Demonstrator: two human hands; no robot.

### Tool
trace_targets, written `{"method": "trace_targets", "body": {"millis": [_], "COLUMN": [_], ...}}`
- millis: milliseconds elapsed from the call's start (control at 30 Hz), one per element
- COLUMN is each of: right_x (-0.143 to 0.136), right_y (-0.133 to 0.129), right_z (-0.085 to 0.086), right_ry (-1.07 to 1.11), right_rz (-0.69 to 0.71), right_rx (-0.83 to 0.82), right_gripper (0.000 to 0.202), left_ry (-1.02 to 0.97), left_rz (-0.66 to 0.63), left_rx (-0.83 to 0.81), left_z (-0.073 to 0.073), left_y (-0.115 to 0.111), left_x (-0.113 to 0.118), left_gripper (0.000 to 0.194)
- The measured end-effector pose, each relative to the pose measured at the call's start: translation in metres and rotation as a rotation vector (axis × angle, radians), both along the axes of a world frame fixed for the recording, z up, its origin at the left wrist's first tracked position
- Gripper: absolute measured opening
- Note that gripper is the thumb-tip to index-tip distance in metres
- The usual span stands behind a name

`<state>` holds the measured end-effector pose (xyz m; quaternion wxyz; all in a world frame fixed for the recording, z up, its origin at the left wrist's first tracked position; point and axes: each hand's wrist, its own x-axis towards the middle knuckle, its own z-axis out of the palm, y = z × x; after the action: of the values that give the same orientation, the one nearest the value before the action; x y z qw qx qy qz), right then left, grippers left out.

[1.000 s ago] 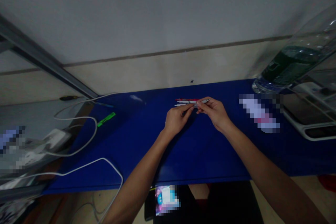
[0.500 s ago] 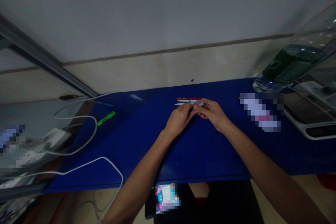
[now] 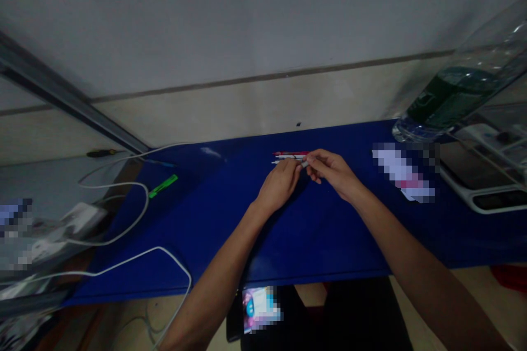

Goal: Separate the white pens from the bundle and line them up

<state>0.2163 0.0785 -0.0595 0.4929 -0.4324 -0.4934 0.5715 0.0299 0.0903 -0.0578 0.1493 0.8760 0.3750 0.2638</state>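
Head view: a pale pen [image 3: 304,164] sits between the fingertips of both hands, and handling it well would call for keeping the two grips in line along its barrel, with light, even force so that it neither bends nor slips. The right hand [image 3: 331,171] pinches one end between thumb and forefinger, other fingers loosely curled; the left hand [image 3: 279,184] is closed about the opposite end, its fingertips largely hidden. Just beyond the left hand lie a red pen [image 3: 288,153] and white pens [image 3: 290,157].
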Motion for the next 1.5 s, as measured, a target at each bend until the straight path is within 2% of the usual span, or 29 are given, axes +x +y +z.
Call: {"method": "trace_targets", "body": {"millis": [333,567,833,1000,1133,1300,1500], "right_x": [0.003,0.000,0.003,0.001,-0.004,-0.006,-0.002], "right_y": [0.003,0.001,0.005,0.003,0.001,0.000,0.000], "right_z": [-0.004,-0.003,-0.012,-0.012,-0.010,-0.007,-0.008], "right_ry": [0.018,0.030,-0.213,-0.451,-0.657,-0.672,-0.580], "right_rz": [-0.053,-0.013,-0.004,-0.073,-0.094,-0.105,-0.016], "right_rx": [0.071,0.135,0.153,0.275,0.367,0.334,0.341], "right_gripper": [0.028,0.027,0.031,0.034,0.037,0.050,0.033], "left_ry": [0.084,0.157,0.174,0.218,0.277,0.292,0.268], "left_rz": [0.003,-0.045,-0.083,-0.006,0.038,0.060,0.096], "left_rx": [0.056,0.042,0.051,0.003,0.044,0.111,0.008], "left_z": [-0.001,0.005,0.004,0.006,0.007,0.005,0.006], "left_y": [0.006,0.007,0.009,0.004,0.000,-0.002,-0.002], "left_x": [-0.004,-0.011,-0.011,-0.008,-0.005,-0.003,-0.003], "left_gripper": [0.031,0.033,0.030,0.040,0.035,0.034,0.036]}}
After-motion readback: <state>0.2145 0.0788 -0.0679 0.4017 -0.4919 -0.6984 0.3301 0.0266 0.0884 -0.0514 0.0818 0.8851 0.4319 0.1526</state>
